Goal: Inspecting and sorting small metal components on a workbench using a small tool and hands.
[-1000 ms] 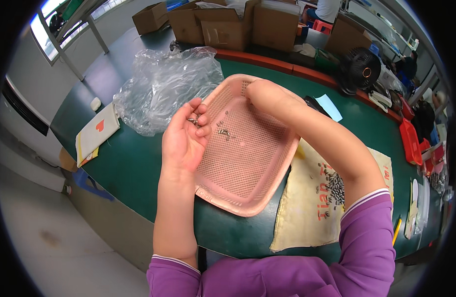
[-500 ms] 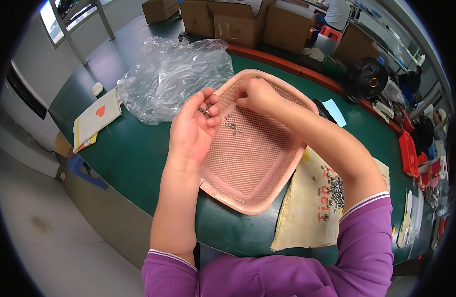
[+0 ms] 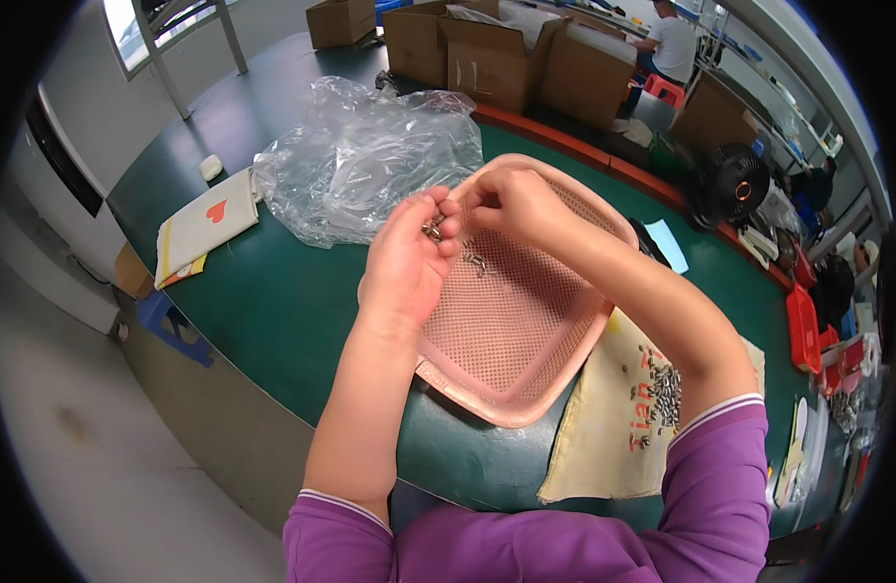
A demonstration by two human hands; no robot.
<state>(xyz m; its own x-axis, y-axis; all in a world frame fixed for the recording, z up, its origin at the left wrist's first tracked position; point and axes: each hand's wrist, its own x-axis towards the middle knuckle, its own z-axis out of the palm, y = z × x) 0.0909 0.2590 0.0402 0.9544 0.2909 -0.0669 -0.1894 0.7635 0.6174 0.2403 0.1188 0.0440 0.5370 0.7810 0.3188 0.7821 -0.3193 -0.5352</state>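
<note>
My left hand is turned palm up, its fingers curled round several small shiny metal pieces. It is above the left side of a pink mesh plastic basket. Close beside it, over the basket's far part, my right hand is bent with thumb and fingers pinched together; what they hold, if anything, does not show. More small metal pieces lie loose on the basket's floor. A pile of similar dark and silvery pieces rests on a cream cloth bag under my right forearm.
A crumpled clear plastic bag lies behind the basket on the green table. Folded cloth with a red heart lies at the left. Cardboard boxes, a black fan and a red tray line the far side. A person sits beyond.
The view has shifted, so the scene sits lower and further right. My right hand's pinched fingers have come closer to my left hand, which still cups the metal pieces.
</note>
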